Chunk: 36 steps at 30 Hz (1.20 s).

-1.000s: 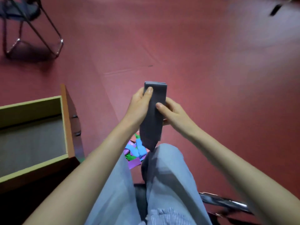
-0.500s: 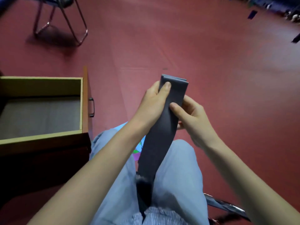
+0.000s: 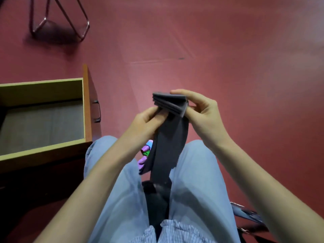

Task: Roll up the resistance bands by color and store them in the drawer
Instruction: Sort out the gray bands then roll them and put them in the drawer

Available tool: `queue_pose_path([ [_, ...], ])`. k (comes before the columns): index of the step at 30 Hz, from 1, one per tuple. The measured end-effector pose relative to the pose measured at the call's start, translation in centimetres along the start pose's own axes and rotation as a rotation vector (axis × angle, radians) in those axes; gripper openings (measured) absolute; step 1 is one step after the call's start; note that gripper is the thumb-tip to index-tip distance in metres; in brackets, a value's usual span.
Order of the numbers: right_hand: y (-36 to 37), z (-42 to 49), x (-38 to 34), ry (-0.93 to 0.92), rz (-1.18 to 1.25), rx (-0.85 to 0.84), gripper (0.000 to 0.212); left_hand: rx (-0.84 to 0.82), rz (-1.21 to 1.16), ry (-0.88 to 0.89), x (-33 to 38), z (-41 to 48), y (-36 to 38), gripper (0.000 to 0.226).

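Nearest: light blue trousers [image 3: 196,172], knees apart, seated on a dark chair seat [image 3: 156,204].
Between the knees: grey resistance band [image 3: 169,137], loose tail hanging down toward the seat, upper end folded into a flat layered stack.
Left hand [image 3: 145,121]: pinching the band just below the stack.
Right hand [image 3: 201,109]: gripping the stack, thumb on top, fingers beneath.
Behind the band, on the red floor [image 3: 228,50]: purple, green and blue bands [image 3: 144,155], partly hidden.
Left: open wooden drawer [image 3: 42,85].
Far: metal chair frame [image 3: 70,18].
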State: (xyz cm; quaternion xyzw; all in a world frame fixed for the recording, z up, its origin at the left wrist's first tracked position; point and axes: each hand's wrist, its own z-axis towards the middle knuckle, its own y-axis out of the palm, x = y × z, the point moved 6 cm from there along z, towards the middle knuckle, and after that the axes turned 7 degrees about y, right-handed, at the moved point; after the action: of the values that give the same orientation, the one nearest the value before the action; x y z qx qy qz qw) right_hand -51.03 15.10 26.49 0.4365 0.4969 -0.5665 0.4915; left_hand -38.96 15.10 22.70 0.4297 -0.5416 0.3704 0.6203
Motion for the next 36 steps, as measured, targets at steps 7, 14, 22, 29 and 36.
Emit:
queue_pose_path([
  [7,0.7,-0.4,2.5,0.056,0.016,-0.071,0.043,0.103,-0.084,-0.014,-1.9,-0.1,-0.6,0.019],
  [14,1.8,-0.5,3.8,0.172,0.11,-0.03,0.046,0.138,-0.448,-0.159,-3.2,-0.7,0.8,0.05],
  [22,2.0,-0.4,4.5,0.287,0.233,-0.004,0.054,0.167,-0.133,-0.044,-3.4,-0.9,0.5,0.021],
  [29,1.6,-2.0,6.5,0.417,0.812,0.179,0.033,0.275,0.027,0.056,-3.3,-0.5,0.3,0.02],
  [36,4.3,-3.3,8.2,0.454,0.431,0.053,0.039,0.363,-0.053,0.075,-2.9,-0.1,1.0,0.025],
])
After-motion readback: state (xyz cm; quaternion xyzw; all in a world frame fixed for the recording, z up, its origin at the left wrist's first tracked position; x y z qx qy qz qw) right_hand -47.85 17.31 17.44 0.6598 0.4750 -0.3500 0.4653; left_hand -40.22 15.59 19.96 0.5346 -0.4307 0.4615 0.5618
